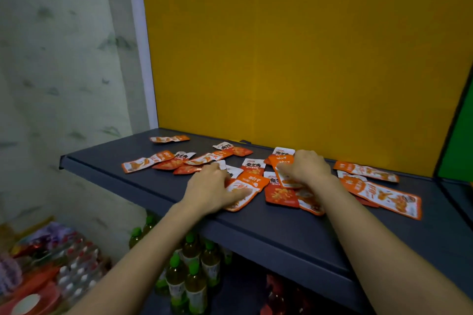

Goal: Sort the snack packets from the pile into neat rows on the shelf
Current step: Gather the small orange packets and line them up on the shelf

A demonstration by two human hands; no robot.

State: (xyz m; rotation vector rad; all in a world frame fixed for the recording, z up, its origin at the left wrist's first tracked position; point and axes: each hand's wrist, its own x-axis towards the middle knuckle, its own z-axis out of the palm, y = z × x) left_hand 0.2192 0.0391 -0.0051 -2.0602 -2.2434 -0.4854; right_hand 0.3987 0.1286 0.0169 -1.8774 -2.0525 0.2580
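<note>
Several orange and white snack packets lie scattered flat on a dark grey shelf. My left hand rests palm down on one orange packet near the shelf's front, fingers closed on its edge. Further back, my right hand grips another orange packet, its fingers curled over it. A loose pile sits between and below the hands. Long packets lie to the right, others to the left, and a single one sits near the back left.
A yellow back panel rises behind the shelf, with a green panel at the right. Below the shelf stand green-capped bottles. Packaged goods fill the lower left. A pale wall is at the left.
</note>
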